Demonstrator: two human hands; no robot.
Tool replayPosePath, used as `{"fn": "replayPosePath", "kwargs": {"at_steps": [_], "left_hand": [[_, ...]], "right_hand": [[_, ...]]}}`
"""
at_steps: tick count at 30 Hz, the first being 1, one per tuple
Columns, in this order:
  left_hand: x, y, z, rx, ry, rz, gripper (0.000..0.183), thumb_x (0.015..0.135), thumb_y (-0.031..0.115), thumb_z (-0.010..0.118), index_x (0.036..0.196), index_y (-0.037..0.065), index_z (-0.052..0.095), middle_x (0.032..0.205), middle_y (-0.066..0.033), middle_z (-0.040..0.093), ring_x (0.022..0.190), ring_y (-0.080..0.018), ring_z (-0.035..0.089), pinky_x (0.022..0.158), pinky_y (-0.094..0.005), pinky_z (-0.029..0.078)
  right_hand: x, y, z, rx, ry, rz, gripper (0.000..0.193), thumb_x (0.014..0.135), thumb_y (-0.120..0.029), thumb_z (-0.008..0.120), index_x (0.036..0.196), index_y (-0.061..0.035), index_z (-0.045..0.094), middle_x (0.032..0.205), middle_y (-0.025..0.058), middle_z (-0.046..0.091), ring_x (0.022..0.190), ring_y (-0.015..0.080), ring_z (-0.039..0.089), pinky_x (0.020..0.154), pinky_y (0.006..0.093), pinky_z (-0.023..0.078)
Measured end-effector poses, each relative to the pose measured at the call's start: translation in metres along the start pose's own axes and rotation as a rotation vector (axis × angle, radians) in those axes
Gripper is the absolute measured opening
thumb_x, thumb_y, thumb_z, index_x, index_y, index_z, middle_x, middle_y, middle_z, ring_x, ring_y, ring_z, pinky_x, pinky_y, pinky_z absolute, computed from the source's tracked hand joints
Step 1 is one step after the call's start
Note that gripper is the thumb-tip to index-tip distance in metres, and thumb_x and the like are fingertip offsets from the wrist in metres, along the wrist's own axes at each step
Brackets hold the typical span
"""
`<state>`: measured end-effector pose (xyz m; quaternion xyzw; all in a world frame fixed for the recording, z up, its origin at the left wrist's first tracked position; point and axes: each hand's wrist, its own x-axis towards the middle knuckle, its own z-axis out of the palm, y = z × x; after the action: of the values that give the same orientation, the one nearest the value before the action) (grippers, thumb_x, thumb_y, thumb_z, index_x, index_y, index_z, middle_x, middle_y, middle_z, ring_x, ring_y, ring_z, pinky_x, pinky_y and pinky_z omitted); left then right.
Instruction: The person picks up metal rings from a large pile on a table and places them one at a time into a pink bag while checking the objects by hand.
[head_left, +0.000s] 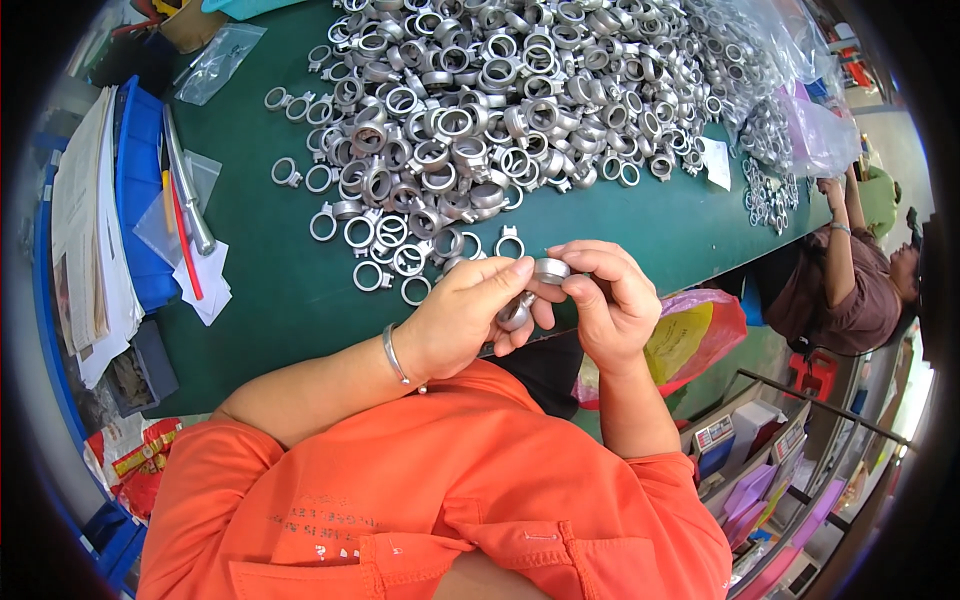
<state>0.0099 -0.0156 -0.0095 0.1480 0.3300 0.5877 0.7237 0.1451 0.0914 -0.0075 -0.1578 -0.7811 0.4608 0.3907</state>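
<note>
Near the table's front edge, my left hand and my right hand meet over a grey metal ring, pinched between the fingertips of both. A second metal ring sits lower, in the curled fingers of my left hand. Just beyond my hands spreads a large pile of similar metal rings, many with a small lug on the side. Several loose rings lie flat at the pile's near edge, closest to my left hand.
The green table carries a blue tray with papers, a metal tool and a red pen at left. Plastic bags lie at far right, where a co-worker sits. A pink-rimmed bag stands below the table edge.
</note>
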Motion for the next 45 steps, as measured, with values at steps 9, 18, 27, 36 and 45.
{"fn": "replayPosePath", "kwargs": {"at_steps": [9, 18, 27, 36, 45], "left_hand": [[-0.001, 0.001, 0.004, 0.094, 0.041, 0.028, 0.036, 0.096, 0.027, 0.037, 0.103, -0.003, 0.056, 0.079, -0.009, 0.057, 0.055, -0.0095, 0.046, 0.046, -0.0197, 0.036], [-0.002, 0.003, 0.005, 0.136, 0.062, 0.018, 0.03, 0.095, 0.025, 0.042, 0.099, -0.002, 0.055, 0.078, -0.008, 0.056, 0.055, -0.0082, 0.046, 0.046, -0.0182, 0.035], [-0.004, 0.005, 0.008, 0.132, 0.079, -0.015, 0.028, 0.094, 0.025, 0.043, 0.092, 0.0, 0.054, 0.077, -0.0072, 0.056, 0.055, -0.0076, 0.046, 0.046, -0.0182, 0.035], [-0.004, 0.005, 0.006, 0.114, 0.098, 0.004, 0.026, 0.094, 0.022, 0.042, 0.087, 0.0, 0.054, 0.07, -0.0045, 0.054, 0.051, -0.006, 0.045, 0.044, -0.0184, 0.036], [-0.005, 0.006, 0.008, 0.241, 0.132, 0.131, 0.02, 0.086, 0.002, 0.052, 0.105, -0.002, 0.052, 0.088, -0.0086, 0.056, 0.071, -0.0128, 0.054, 0.063, -0.0239, 0.047]], "right_hand": [[-0.001, 0.0, -0.004, -0.029, -0.015, -0.003, 0.015, 0.076, 0.004, 0.062, 0.09, 0.0028, 0.06, 0.09, 0.0152, 0.062, 0.08, 0.0232, 0.062, 0.068, 0.0282, 0.05], [0.0, 0.0, -0.005, -0.037, -0.037, 0.011, 0.016, 0.077, 0.004, 0.06, 0.093, 0.003, 0.061, 0.091, 0.0156, 0.062, 0.081, 0.0233, 0.061, 0.07, 0.0281, 0.049], [0.0, 0.002, -0.005, -0.119, -0.049, 0.033, 0.018, 0.074, 0.004, 0.063, 0.092, 0.0019, 0.061, 0.085, 0.0123, 0.062, 0.075, 0.0217, 0.06, 0.066, 0.0276, 0.048], [-0.001, 0.003, -0.002, -0.044, -0.033, 0.123, 0.015, 0.076, 0.004, 0.062, 0.091, 0.0017, 0.062, 0.083, 0.011, 0.063, 0.073, 0.0191, 0.059, 0.064, 0.0258, 0.047], [0.019, 0.0, -0.014, 0.467, 0.047, 0.62, 0.014, 0.087, -0.001, 0.05, 0.098, 0.0041, 0.056, 0.084, 0.0112, 0.062, 0.069, 0.0155, 0.062, 0.06, 0.025, 0.05]]}}
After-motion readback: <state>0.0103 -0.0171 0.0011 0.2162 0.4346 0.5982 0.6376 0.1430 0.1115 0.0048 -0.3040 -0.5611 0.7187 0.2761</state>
